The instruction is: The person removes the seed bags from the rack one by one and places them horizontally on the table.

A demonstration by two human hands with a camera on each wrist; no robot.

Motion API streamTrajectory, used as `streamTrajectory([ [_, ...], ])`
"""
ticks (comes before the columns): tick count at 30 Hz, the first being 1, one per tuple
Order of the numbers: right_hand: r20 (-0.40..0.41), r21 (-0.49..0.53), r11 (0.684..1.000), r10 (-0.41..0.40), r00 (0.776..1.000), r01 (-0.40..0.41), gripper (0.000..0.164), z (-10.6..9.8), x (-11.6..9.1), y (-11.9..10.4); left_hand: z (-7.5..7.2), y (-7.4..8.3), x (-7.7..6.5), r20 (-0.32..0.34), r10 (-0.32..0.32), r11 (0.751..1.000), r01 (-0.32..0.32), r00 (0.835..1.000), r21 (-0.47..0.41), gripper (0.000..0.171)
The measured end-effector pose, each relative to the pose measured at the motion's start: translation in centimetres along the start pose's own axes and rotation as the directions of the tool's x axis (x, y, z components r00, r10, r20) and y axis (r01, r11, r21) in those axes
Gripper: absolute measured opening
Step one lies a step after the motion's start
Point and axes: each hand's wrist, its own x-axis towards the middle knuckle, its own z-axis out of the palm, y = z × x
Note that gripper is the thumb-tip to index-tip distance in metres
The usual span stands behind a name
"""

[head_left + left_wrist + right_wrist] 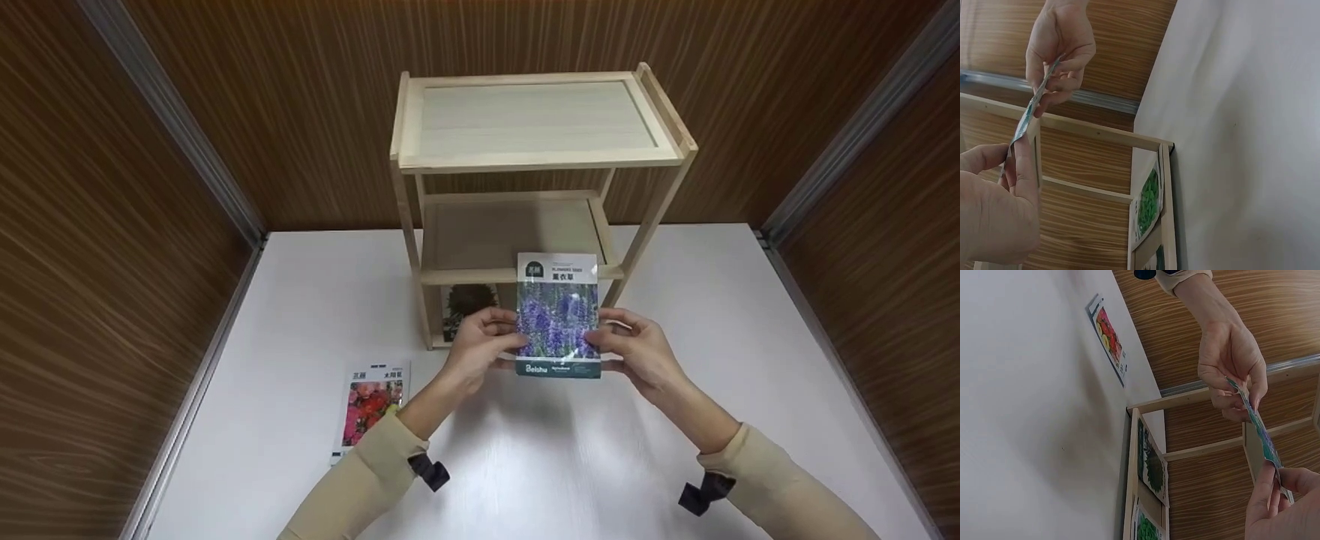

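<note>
A seed packet (557, 319) with purple lavender flowers on its front is held up before the shelf, picture side toward the head camera. My left hand (480, 346) pinches its left edge, thumb in front and fingers behind. On the opposite edge, my right hand (637, 351) pinches it the same way. Both wrist views show the packet edge-on between the two hands. Another packet, with red and pink flowers (373, 409), lies on the white surface beside my left forearm, which partly covers it.
A pale wooden shelf unit (540, 161) stands at the back. On its bottom level lie a packet with a dark plant picture (1154, 467) and a packet with green leaves (1149, 202). Wood-grain panels (112, 300) enclose the white surface (285, 300) at the sides and back.
</note>
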Motion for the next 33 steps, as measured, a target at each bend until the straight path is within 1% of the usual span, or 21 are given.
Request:
streamTrajectory([
  [10, 0.011, 0.002, 1.000, 0.006, 1.000, -0.006, 0.027, 0.8, -0.6, 1.1, -1.1, -0.5, -1.1, 0.029, -0.008, 1.000, 0.008, 1.000, 0.008, 0.037],
  [15, 0.031, 0.000, 1.000, 0.002, 1.000, -0.002, 0.029, 1.3, -0.9, 1.8, -1.9, -0.8, -1.9, 0.037, -0.016, 0.999, 0.015, 0.999, 0.046, 0.037],
  [18, 0.047, -0.006, 1.000, 0.004, 0.999, -0.004, 0.030, 1.6, -1.1, 2.2, -2.3, -1.2, -2.3, 0.041, -0.018, 0.998, 0.016, 0.999, 0.054, 0.037],
  [26, 0.066, 0.013, 1.000, 0.010, 0.998, -0.011, 0.030, 2.4, -1.6, 3.1, -3.3, -2.2, -3.1, 0.045, -0.026, 0.999, 0.024, 0.999, 0.047, 0.037],
  [33, 0.116, 0.016, 0.999, 0.028, 0.993, -0.030, 0.030, 2.7, -1.8, 4.1, -4.1, -2.8, -3.7, 0.054, -0.036, 0.999, 0.034, 0.998, 0.040, 0.038],
])
